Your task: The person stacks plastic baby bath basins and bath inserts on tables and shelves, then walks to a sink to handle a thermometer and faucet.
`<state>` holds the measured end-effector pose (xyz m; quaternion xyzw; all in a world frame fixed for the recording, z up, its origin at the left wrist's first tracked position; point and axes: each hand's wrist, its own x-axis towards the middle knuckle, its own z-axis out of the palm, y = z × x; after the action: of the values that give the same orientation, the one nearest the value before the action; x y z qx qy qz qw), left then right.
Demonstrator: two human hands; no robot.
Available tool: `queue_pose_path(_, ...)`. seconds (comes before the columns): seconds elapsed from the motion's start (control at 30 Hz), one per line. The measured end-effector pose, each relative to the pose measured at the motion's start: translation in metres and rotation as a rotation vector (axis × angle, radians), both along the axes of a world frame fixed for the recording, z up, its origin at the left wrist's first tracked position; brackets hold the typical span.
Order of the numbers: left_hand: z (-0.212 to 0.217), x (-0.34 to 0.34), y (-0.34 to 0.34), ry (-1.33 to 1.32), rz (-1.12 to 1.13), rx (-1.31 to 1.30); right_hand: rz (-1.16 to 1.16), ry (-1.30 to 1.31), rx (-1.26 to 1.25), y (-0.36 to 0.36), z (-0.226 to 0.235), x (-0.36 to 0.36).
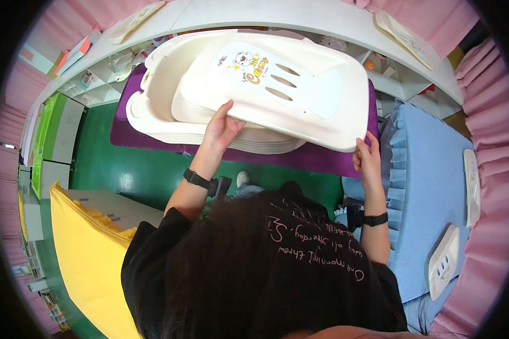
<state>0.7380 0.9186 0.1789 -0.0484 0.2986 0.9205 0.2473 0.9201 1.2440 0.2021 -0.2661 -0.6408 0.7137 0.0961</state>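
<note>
A cream-white baby bath support (322,85), with a pale blue panel, a cartoon bear print and three long slots, lies tilted over a stack of white baby bathtubs (164,73). My left hand (225,129) is closed on its near edge, left of the middle, fingers partly hidden beneath. My right hand (369,158) pinches the near right corner. Part of another white piece shows under the support's left end. The nested tubs rest on a purple-covered table (333,158), their rims layered along the near side.
White shelving (209,20) curves behind the tubs. Similar bath supports lie on its top and on the blue-covered bed (430,175) at right, where one support (444,263) sits near me. A yellow-covered surface (90,260) stands at left, above green floor (96,158).
</note>
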Motion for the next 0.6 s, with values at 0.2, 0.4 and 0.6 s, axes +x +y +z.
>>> queue_pose_path(0.2,-0.032,-0.076,-0.088,-0.201,-0.1,-0.058,0.059,-0.072,-0.085,-0.057,-0.013,-0.105)
queue_pose_path(0.4,-0.058,-0.122,-0.131,-0.424,-0.104,-0.135,0.177,-0.2,-0.243,-0.077,-0.042,-0.183)
queue_pose_path(0.6,-0.086,-0.152,-0.157,-0.457,-0.106,-0.173,0.25,-0.37,-0.192,-0.102,-0.065,-0.203)
